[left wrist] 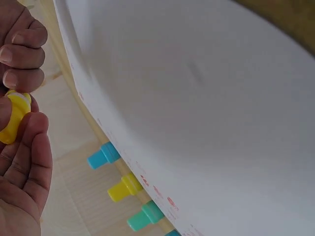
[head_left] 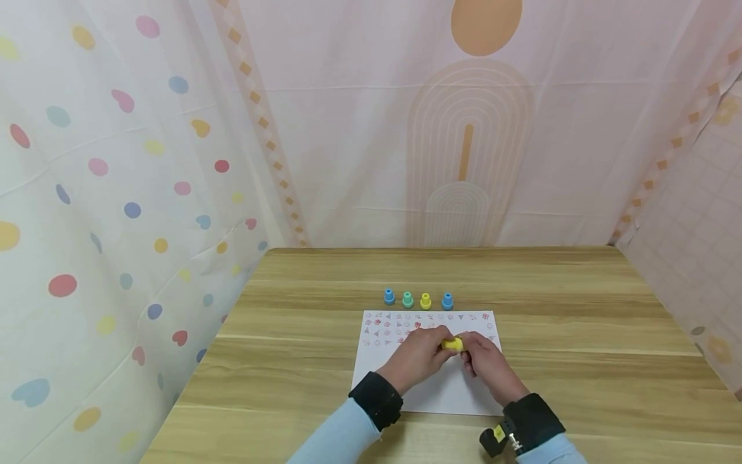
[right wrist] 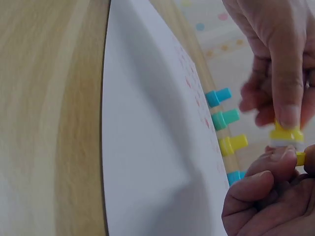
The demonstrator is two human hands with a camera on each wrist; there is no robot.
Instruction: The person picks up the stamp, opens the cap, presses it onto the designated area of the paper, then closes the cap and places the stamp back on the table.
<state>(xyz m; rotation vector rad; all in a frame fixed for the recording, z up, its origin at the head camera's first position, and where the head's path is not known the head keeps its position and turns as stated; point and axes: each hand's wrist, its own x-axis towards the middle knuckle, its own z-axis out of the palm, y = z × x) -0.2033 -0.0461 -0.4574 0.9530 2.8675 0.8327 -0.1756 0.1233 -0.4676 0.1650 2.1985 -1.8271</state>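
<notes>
Above the white paper sheet (head_left: pixel 429 394), both hands meet at one small yellow stamp (head_left: pixel 452 345). My left hand (head_left: pixel 418 356) pinches its yellow body between thumb and fingers. From the other side my right hand (head_left: pixel 490 367) pinches a yellow piece (right wrist: pixel 300 158), which looks like the stamp's cap. A white band shows between the two yellow parts in the right wrist view; whether they are joined or apart I cannot tell. Rows of small red and purple stamped prints (head_left: pixel 378 322) cover the sheet's far part, some hidden behind the hands.
Just beyond the sheet's far edge stand a blue stamp (head_left: pixel 389 297), a green stamp (head_left: pixel 408 299), a yellow stamp (head_left: pixel 426 301) and another blue stamp (head_left: pixel 447 301) in a row. All rest on a wooden table (head_left: pixel 278 361). Patterned curtains (head_left: pixel 348 129) hang behind and at the sides.
</notes>
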